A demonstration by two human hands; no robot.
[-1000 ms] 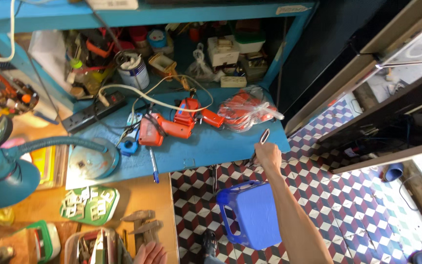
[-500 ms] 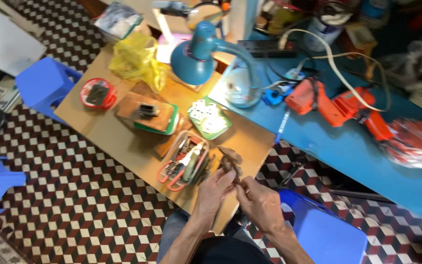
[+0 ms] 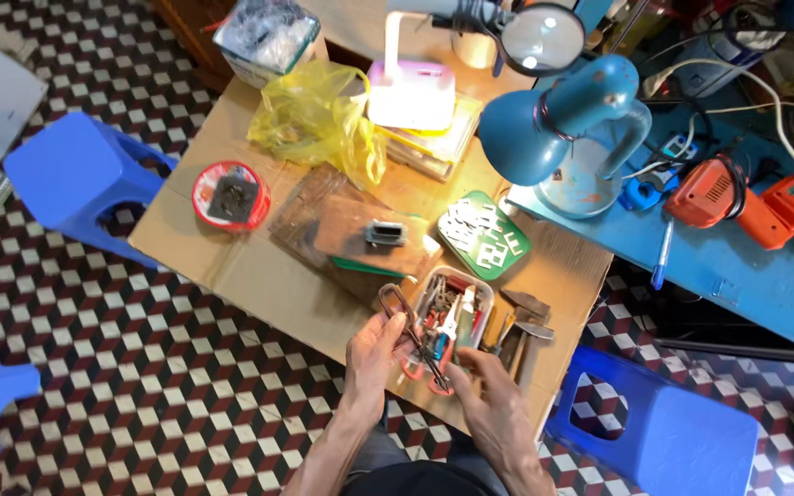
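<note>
A dark, worn pair of scissors (image 3: 413,331), held over the edge of the tool tray (image 3: 434,285) on the small cardboard-topped table (image 3: 259,276), is gripped by the handle loops in the left hand (image 3: 374,354) and steadied near the tips by the pinching right hand (image 3: 489,386), suggesting an inspection step, with a firmer grip needed next.

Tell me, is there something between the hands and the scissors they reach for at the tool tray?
Nothing visible stands between them. The left hand already touches the scissors near their handles, and the right hand is at the blade end, by the tool tray. The other tools lie beneath and beside, not in the way.
</note>
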